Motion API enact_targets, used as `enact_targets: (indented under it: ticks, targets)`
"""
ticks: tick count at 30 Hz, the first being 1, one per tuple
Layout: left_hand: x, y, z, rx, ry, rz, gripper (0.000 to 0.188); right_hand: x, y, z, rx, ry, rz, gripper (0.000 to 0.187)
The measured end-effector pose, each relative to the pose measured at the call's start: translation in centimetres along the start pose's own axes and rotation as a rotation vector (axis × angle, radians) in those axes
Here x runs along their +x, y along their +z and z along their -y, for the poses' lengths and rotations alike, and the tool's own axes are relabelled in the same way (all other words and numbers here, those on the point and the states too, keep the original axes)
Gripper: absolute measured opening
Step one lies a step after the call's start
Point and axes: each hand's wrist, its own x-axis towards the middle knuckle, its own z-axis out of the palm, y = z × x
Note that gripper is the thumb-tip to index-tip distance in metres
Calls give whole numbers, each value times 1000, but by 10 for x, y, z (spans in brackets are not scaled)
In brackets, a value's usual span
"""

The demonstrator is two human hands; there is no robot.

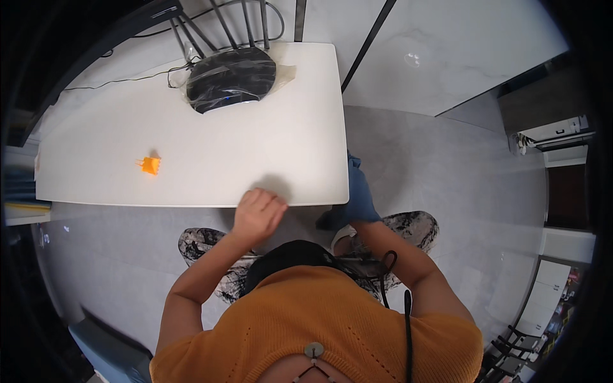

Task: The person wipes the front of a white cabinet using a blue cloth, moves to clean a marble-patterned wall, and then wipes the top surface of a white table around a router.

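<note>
My left hand point(258, 214) is at the near edge of the white table point(268, 147), back of the hand up and fingers curled together. Its palm and fingertips are turned away, so anything inside it is hidden. At the table's near right corner a blue cloth-like item point(361, 195) bunches beside the edge, partly below it. My right forearm point(386, 241) reaches to this blue item, which covers the right hand and its fingers. On the left part of the tabletop lies a small orange piece point(151, 165) with thin prongs, away from both hands.
A black router point(232, 78) wrapped in clear plastic stands at the back of the table, antennas upward and cables running left. Behind it is a pale marbled wall point(440, 51). A blue-grey seat point(108, 348) is low at left; a shelf unit point(543, 290) stands far right.
</note>
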Motion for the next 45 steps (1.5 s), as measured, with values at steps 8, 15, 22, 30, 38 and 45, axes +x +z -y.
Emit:
enact_targets:
  ticks: [8, 15, 22, 30, 38, 45]
  targets:
    - [-31, -30, 53, 142, 23, -119, 11, -27, 99, -97, 127, 505, 399, 68]
    - [-47, -43, 75, 222, -9, -193, 9, -3, 23, 11, -748, 397, 268, 51]
    - [-58, -51, 85, -228, -427, -341, 9, -14, 38, 65, -623, 9, 159, 54]
    - [-62, -60, 116, -925, -739, -523, 18, 63, 143, 139, -519, -522, 293, 57]
    - [-64, -67, 118, -1035, -757, -536, 20, 62, 95, 115, -547, -342, 374, 55]
    - [-28, -74, 107, -1333, -988, -623, 30, 101, 50, -14, -768, -54, -20, 51]
